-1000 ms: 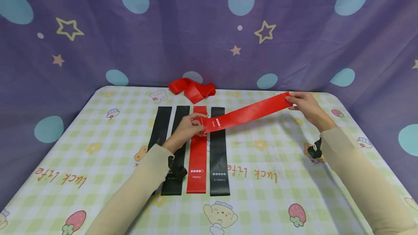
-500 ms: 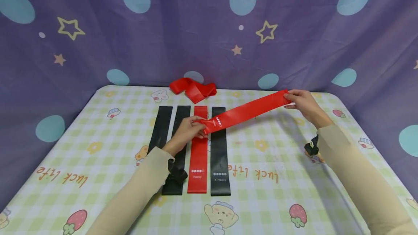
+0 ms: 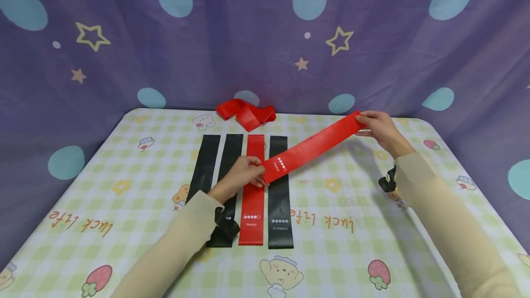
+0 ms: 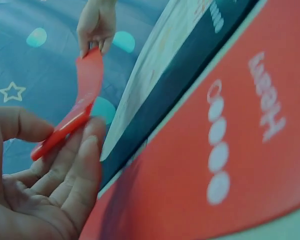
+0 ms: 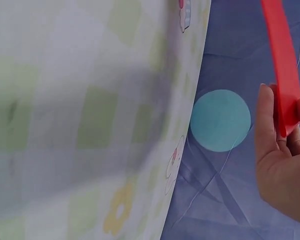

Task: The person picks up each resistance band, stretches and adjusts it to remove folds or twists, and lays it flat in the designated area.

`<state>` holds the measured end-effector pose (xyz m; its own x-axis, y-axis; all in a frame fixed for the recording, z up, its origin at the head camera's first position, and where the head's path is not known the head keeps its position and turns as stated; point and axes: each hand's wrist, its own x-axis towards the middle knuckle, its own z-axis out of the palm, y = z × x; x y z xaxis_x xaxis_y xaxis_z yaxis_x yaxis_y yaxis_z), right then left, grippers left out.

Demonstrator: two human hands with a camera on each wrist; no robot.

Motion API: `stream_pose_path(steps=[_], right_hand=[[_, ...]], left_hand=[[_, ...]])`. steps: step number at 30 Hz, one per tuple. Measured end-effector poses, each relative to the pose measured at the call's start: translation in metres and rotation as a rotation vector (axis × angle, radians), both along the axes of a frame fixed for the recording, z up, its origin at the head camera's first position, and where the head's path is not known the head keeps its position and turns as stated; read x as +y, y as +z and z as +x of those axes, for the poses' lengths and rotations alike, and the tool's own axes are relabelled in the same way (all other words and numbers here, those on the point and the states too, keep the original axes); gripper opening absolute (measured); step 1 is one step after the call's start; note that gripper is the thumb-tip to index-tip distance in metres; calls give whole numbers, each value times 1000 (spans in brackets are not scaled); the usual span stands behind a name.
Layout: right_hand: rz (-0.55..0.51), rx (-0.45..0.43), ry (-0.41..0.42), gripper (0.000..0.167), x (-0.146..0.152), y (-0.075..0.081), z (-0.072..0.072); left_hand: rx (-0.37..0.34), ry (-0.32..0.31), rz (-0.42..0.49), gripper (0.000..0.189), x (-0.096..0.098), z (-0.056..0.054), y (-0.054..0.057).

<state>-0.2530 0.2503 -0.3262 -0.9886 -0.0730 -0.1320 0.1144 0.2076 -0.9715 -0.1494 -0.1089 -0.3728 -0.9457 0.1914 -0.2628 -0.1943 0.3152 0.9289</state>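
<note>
A flat red resistance band (image 3: 312,148) with white print is stretched between both hands, slanting up to the right above the table. My left hand (image 3: 244,174) pinches its lower end between thumb and fingers, over the row of laid-out bands. At the upper end my right hand (image 3: 381,130) pinches it near the table's back right; the right wrist view shows the thumb on one face of the red band (image 5: 285,75). Below the left hand lies another red band (image 3: 251,215) marked Heavy. A black band (image 3: 280,210) marked X-Heavy lies to its right, partly covered by the held band.
Two more black bands (image 3: 207,151) (image 3: 232,148) lie left of the flat red one, partly behind the left arm. A crumpled red band (image 3: 250,116) sits at the table's back edge. The checked tablecloth (image 3: 331,261) reaches a purple curtain (image 3: 256,49).
Both hands have shifted: the left slightly down and toward me, the right slightly left and up. The held red band now slants more steeply.
</note>
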Motion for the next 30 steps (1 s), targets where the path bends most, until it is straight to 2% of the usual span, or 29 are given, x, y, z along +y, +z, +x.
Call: stream_pose_path(steps=[4,9,16,18,21,24,30], right_hand=[[12,14,-47,39,-7,1,-5],[26,20,-73,48,-15,2,-11],[-100,34,-102,14,-27,3,-17],[-114,26,-110,12,-31,3,-18],[-70,25,-103,12,-37,1,-20],[-35,27,-87,13,-41,0,-23],[-44,14,-83,11,-50,-4,-29]], left_hand=[[-56,-86,-10,18,5,5,-1],[-42,-213,9,14,10,13,-2],[-35,-324,33,19,18,25,2],[-41,-359,33,20,20,28,3],[-55,-409,33,21,24,33,3],[-78,-440,37,20,28,37,3],[-87,-492,55,20,35,46,5]])
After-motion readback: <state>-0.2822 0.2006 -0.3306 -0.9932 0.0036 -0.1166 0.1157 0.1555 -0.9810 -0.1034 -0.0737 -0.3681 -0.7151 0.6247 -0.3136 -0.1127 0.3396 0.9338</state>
